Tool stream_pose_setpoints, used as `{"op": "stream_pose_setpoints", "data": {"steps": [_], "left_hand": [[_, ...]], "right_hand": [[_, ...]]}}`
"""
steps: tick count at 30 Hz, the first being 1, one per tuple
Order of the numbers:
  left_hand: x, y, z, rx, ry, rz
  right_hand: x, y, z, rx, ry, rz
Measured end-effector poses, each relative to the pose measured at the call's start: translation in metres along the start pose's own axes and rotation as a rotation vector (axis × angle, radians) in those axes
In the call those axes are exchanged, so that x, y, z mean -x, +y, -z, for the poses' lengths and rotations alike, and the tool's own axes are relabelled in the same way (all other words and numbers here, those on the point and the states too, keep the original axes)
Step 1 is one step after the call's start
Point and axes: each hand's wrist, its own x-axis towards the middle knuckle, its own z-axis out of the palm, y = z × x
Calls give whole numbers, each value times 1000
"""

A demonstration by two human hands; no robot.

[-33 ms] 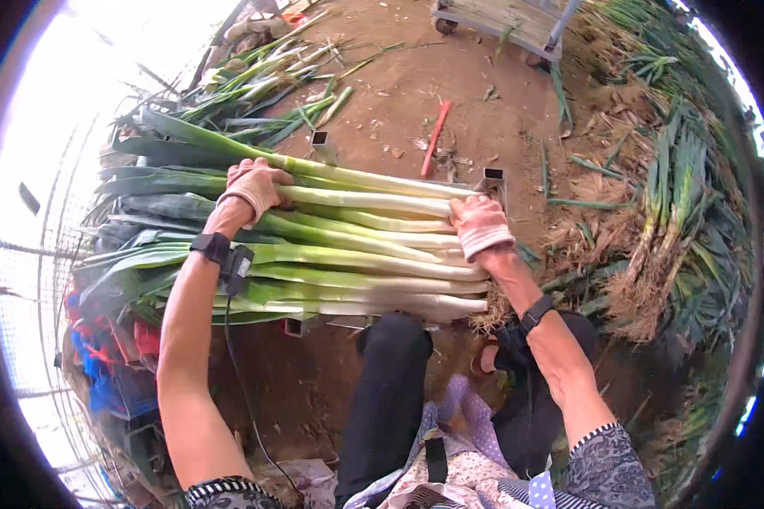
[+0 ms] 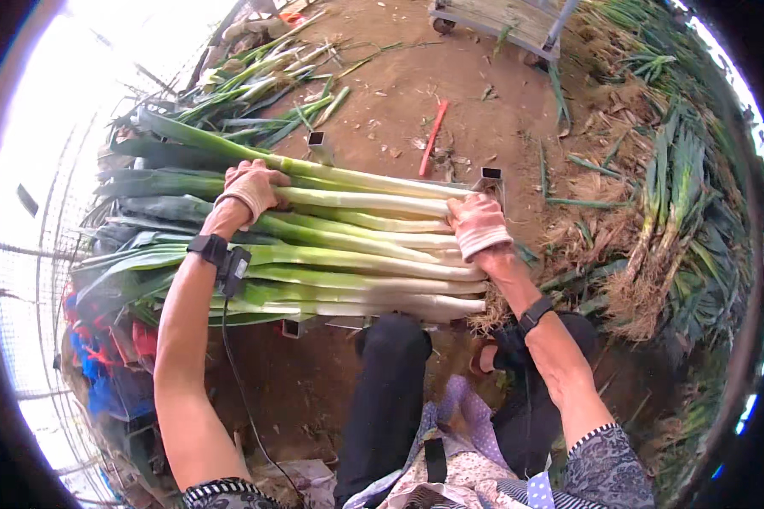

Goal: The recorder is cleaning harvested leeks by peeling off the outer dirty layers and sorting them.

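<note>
Beneath both hands [image 2: 252, 188], leeks [image 2: 356, 261]

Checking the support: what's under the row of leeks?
Under the leeks, parts of a metal frame show at the edges; its middle is covered and cannot be seen.

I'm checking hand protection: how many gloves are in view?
2: one glove on the left hand, another glove on the right hand, both touching the leeks. Others may be hidden.

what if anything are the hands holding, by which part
The left hand rests on the leeks near where green turns pale; the right hand lies over their white ends. Whether either grips them cannot be told.
</note>
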Motion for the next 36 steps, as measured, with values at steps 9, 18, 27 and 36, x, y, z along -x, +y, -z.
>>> {"op": "stream_pose_setpoints", "data": {"steps": [9,18,27,36], "left_hand": [[8,5,5,-126,93,60],[15,-17,18,-253,27,180],[1,-10,7,-102,-21,79],[7,2,10,999,230,3]], "right_hand": [[-4,1,-12,-55,317,42],[-1,7,-11,-273,12,44],[8,9,-5,-338,45,-109],[101,89,130,-634,356,-190]]}}
